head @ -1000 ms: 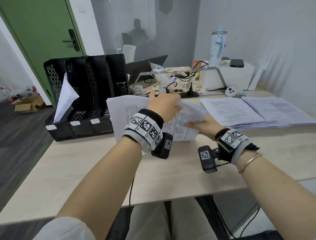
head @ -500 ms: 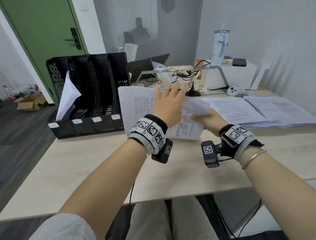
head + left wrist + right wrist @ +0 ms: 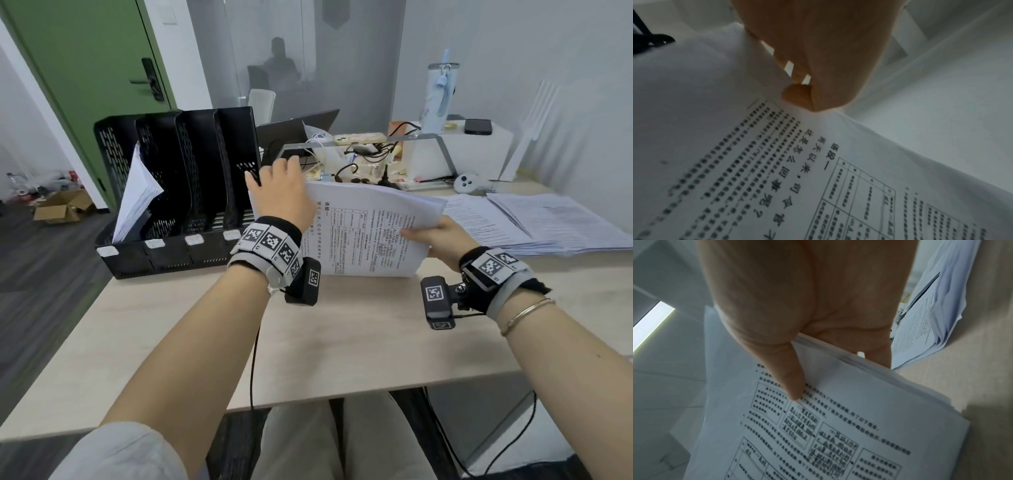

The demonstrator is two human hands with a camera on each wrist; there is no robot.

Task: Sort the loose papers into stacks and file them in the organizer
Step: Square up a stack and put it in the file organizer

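One sheaf already stood in the organizer's (image 3: 178,192) leftmost slot. Both hands, left hand (image 3: 284,192) and right hand (image 3: 442,236), gripped a held stack (image 3: 370,229) upright beside it; loose papers (image 3: 534,222), seemingly unsorted, lay toward the desk's (image 3: 342,342) far right edge.

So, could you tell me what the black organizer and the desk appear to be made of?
The black organizer looks like matte perforated sheet metal, judging by its punched holes, though moulded plastic is possible. The desk seems pale wood-effect laminate, going by its faint grain and smooth, even surface.
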